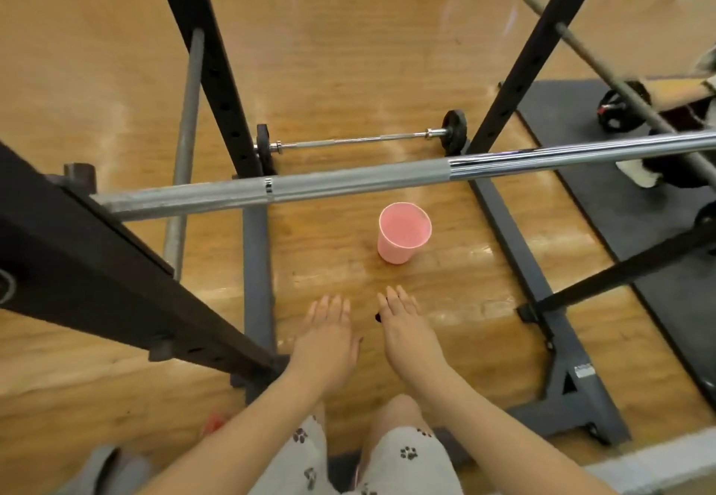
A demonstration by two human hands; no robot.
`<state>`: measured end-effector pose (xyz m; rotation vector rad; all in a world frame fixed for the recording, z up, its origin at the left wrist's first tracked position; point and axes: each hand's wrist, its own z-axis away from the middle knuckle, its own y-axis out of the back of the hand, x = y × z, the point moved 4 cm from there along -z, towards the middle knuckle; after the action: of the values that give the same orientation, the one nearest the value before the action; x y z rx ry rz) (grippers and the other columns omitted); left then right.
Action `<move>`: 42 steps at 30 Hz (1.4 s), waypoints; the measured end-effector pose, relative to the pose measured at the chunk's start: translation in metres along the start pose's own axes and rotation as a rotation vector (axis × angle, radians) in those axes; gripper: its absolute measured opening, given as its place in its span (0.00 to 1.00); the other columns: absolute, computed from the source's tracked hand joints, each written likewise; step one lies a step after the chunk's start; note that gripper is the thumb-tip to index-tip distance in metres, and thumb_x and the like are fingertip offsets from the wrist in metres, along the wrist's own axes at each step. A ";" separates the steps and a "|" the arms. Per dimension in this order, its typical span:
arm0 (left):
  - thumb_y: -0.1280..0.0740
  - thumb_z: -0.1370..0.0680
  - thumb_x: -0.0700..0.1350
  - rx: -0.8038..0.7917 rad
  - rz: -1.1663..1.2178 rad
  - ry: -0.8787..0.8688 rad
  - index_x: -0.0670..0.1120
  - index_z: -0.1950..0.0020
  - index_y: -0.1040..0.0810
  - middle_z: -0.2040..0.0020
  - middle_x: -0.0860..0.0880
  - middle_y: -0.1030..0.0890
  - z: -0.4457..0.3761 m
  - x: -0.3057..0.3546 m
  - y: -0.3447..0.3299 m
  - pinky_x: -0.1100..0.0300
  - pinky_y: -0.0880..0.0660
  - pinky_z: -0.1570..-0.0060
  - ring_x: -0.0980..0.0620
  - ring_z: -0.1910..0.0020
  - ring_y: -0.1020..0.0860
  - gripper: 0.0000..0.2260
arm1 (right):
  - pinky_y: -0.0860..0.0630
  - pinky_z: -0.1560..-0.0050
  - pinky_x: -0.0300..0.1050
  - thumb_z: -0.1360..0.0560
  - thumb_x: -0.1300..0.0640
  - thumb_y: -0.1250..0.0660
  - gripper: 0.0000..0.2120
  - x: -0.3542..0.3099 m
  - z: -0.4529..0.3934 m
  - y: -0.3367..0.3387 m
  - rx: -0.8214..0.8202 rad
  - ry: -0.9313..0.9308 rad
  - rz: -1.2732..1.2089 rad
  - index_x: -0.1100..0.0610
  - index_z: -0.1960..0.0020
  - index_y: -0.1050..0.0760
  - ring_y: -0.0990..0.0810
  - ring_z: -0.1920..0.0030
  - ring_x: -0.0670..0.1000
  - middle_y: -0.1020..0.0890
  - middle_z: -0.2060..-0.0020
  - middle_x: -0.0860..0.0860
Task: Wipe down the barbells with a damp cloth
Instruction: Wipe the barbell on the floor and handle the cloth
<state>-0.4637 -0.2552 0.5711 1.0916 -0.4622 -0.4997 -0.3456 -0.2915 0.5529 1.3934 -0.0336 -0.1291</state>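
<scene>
A long silver barbell (348, 180) lies across the black rack, running from lower left to upper right in front of me. A shorter barbell with small black plates (360, 140) rests on the wood floor behind it. A pink cup (403, 237) stands on the floor under the long bar. My left hand (329, 335) and my right hand (407, 328) reach forward side by side below the cup, fingers straight, holding nothing. No cloth is in view.
Black rack uprights (209, 68) rise left and right, with a grey base frame (515, 246) on the floor. Another grey bar (186, 138) leans at left. A black mat (651, 223) with weights and a further bar (620, 83) lies at right.
</scene>
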 end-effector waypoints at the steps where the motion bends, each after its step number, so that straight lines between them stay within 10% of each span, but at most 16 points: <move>1: 0.51 0.16 0.54 0.009 0.005 -0.003 0.41 0.22 0.54 0.21 0.44 0.50 -0.005 0.009 0.003 0.52 0.59 0.26 0.45 0.22 0.53 0.28 | 0.20 0.54 0.51 0.33 0.61 0.50 0.25 0.009 -0.001 0.003 -0.008 -0.004 -0.009 0.63 0.50 0.17 0.17 0.50 0.57 0.16 0.52 0.57; 5: 0.50 0.17 0.54 0.053 0.002 -0.036 0.41 0.22 0.52 0.22 0.43 0.48 -0.039 0.026 0.012 0.52 0.56 0.26 0.45 0.23 0.51 0.28 | 0.24 0.45 0.54 0.32 0.63 0.50 0.25 0.039 -0.016 0.005 0.032 -0.103 -0.103 0.67 0.45 0.21 0.20 0.43 0.61 0.19 0.46 0.62; 9: 0.49 0.17 0.53 0.079 -0.018 -0.057 0.41 0.22 0.51 0.22 0.42 0.48 -0.089 0.028 -0.008 0.53 0.56 0.26 0.45 0.23 0.50 0.28 | 0.55 0.26 0.48 0.20 0.65 0.51 0.26 0.067 -0.047 -0.028 -0.106 -0.097 -0.125 0.63 0.23 0.51 0.51 0.23 0.56 0.47 0.23 0.57; 22: 0.51 0.17 0.53 0.212 -0.261 -0.150 0.39 0.22 0.53 0.21 0.41 0.51 -0.295 -0.002 -0.177 0.52 0.56 0.25 0.44 0.22 0.53 0.28 | 0.50 0.26 0.52 0.24 0.64 0.59 0.27 0.133 -0.184 -0.251 0.207 -0.190 -0.203 0.65 0.25 0.42 0.45 0.25 0.59 0.41 0.26 0.61; 28: 0.51 0.17 0.53 0.294 -0.186 -0.054 0.40 0.22 0.53 0.21 0.43 0.52 -0.377 -0.040 -0.262 0.54 0.58 0.26 0.46 0.22 0.54 0.28 | 0.58 0.26 0.47 0.19 0.67 0.54 0.26 0.134 -0.247 -0.349 0.111 -0.101 -0.148 0.61 0.23 0.54 0.55 0.23 0.55 0.52 0.23 0.58; 33: 0.52 0.17 0.54 0.304 -0.166 -0.008 0.39 0.22 0.54 0.21 0.42 0.53 -0.427 -0.081 -0.312 0.52 0.59 0.26 0.44 0.22 0.56 0.29 | 0.57 0.26 0.49 0.31 0.54 0.74 0.39 0.119 -0.309 -0.386 0.127 -0.003 -0.080 0.64 0.23 0.51 0.54 0.23 0.57 0.50 0.23 0.60; 38: 0.53 0.17 0.54 0.293 -0.132 0.023 0.39 0.22 0.56 0.21 0.41 0.55 -0.475 -0.125 -0.320 0.51 0.59 0.25 0.43 0.23 0.58 0.29 | 0.56 0.26 0.50 0.37 0.56 0.77 0.45 0.103 -0.375 -0.395 0.110 0.102 0.053 0.63 0.23 0.52 0.53 0.23 0.58 0.50 0.24 0.60; 42: 0.53 0.17 0.55 0.319 -0.220 -0.069 0.39 0.22 0.56 0.22 0.40 0.57 -0.511 -0.136 -0.317 0.51 0.62 0.26 0.43 0.23 0.59 0.29 | 0.56 0.26 0.50 0.24 0.61 0.65 0.29 0.112 -0.405 -0.389 0.088 0.068 0.120 0.63 0.23 0.59 0.57 0.23 0.57 0.55 0.23 0.59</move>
<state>-0.3232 0.0717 0.0679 1.4452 -0.4963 -0.6737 -0.2212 0.0267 0.0930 1.4786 -0.0669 0.0198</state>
